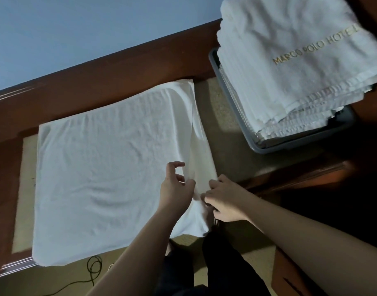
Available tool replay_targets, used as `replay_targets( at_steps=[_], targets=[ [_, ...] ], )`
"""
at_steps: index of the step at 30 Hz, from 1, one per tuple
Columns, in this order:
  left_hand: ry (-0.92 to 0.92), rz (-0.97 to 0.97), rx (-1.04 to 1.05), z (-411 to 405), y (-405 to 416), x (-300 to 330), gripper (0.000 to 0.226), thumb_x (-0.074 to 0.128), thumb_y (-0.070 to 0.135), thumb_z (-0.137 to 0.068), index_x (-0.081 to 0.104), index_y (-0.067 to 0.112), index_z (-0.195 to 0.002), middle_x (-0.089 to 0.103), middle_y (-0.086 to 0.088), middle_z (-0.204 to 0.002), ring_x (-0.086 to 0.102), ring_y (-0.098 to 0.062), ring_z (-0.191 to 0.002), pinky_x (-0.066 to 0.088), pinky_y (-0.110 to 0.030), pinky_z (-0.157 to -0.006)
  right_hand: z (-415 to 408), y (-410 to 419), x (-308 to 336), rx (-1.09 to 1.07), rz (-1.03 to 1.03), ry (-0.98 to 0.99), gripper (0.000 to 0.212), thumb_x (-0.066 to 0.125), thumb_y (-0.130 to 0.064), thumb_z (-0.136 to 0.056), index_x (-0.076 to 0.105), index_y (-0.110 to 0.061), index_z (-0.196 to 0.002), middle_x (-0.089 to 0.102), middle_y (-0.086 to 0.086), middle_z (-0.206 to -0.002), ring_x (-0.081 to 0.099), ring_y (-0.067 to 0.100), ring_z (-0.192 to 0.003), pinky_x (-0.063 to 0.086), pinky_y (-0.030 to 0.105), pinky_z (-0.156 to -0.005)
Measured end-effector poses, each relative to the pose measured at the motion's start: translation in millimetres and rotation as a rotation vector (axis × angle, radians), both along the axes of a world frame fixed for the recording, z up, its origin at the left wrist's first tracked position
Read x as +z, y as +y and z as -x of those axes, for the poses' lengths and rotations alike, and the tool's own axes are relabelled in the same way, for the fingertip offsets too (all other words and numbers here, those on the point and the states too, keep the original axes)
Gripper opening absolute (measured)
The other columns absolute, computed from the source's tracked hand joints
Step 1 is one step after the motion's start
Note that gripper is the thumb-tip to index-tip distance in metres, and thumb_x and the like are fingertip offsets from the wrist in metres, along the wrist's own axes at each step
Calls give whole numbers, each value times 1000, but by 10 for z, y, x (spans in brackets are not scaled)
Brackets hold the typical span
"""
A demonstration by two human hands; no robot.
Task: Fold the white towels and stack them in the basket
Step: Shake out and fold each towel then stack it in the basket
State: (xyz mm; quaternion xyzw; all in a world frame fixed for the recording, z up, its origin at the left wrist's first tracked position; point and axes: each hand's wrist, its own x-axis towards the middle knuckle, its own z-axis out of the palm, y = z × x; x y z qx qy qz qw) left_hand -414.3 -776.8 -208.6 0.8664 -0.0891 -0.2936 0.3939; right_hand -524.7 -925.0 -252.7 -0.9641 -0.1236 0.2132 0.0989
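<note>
A white towel [102,167] lies spread flat over a wooden table, its right side folded into a narrow strip. My left hand [176,186] is at the towel's near right part, fingers curled round a fold of cloth. My right hand [222,199] pinches the towel's near right corner just beside it. At the upper right a grey basket [256,144] holds a tall stack of folded white towels [290,60]; the top one bears gold lettering.
The table [119,75] has a dark red-brown wooden frame with a beige top panel, set against a blue wall. A dark cable [93,268] lies on the beige floor below the towel. More dark wooden furniture stands at the right.
</note>
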Motion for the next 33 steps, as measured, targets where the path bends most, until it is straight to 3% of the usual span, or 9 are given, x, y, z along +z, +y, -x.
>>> replay_targets(
  at_steps=[3, 6, 9, 13, 16, 18, 22, 27, 33],
  targets=[
    [30, 50, 35, -12, -12, -24, 41, 65, 20, -93, 48, 36, -126, 65, 0, -98, 69, -12, -79, 52, -26, -58, 365, -88, -87, -132, -35, -88, 27, 59, -40, -88, 61, -29, -112, 62, -9, -99, 50, 18, -104, 44, 45, -91],
    [92, 114, 93, -31, -66, -51, 44, 66, 20, -94, 47, 32, -131, 66, -1, -101, 71, -16, -84, 53, -30, -64, 715, -80, -125, -288, -100, -180, 9, 64, -31, -82, 55, -30, -84, 50, -13, -86, 49, 15, -94, 45, 41, -88],
    [229, 185, 88, -28, -110, -154, 49, 71, 21, -92, 45, 31, -133, 68, -3, -108, 72, -21, -94, 62, -41, -84, 931, 13, -135, -484, -187, -176, 27, 67, -22, -81, 42, -32, -81, 45, -15, -81, 45, 11, -87, 46, 38, -83],
    [339, 192, 19, 49, -71, -340, 55, 74, 23, -92, 45, 28, -138, 74, 1, -110, 71, -17, -104, 57, -45, -99, 1097, 261, -286, -649, -181, 10, 43, 68, -34, -88, 44, -39, -123, 48, -15, -98, 49, 19, -102, 46, 43, -95],
    [268, 51, 9, 133, 62, -442, 49, 65, 30, -99, 44, 28, -143, 70, 3, -120, 66, -14, -105, 53, -35, -87, 1044, 507, -386, -741, -160, 62, 64, 67, -53, -89, 38, -39, -145, 51, -7, -137, 45, 24, -130, 41, 46, -105],
    [149, -71, -57, 169, 171, -538, 49, 61, 30, -100, 45, 28, -146, 65, 0, -131, 63, -18, -112, 53, -41, -96, 985, 649, -487, -919, -252, 44, 70, 70, -56, -88, 40, -39, -149, 46, -3, -144, 42, 24, -136, 45, 43, -104],
    [-154, -398, -422, 149, 406, -771, 64, 58, 46, -92, 37, 42, -153, 39, 1, -160, 34, -26, -148, 32, -44, -120, 911, 765, -691, -1180, -442, -20, 55, 76, -54, -84, 53, -32, -129, 51, -1, -122, 51, 23, -117, 54, 41, -90],
    [-125, -545, -627, 221, 478, -753, 64, 59, 47, -100, 29, 55, -157, -5, -3, -175, 3, -34, -161, 17, -56, -128, 892, 756, -770, -1245, -362, -80, 33, 70, -47, -93, 66, -19, -111, 56, 7, -125, 55, 30, -115, 54, 43, -89],
    [-77, -586, -635, 193, 390, -672, 67, 61, 45, -100, 27, 57, -156, -9, -2, -175, 2, -35, -161, 19, -59, -127, 824, 645, -751, -1192, -418, -26, 16, 65, -30, -98, 64, -14, -103, 61, 6, -114, 55, 26, -110, 50, 37, -86]
  ],
)
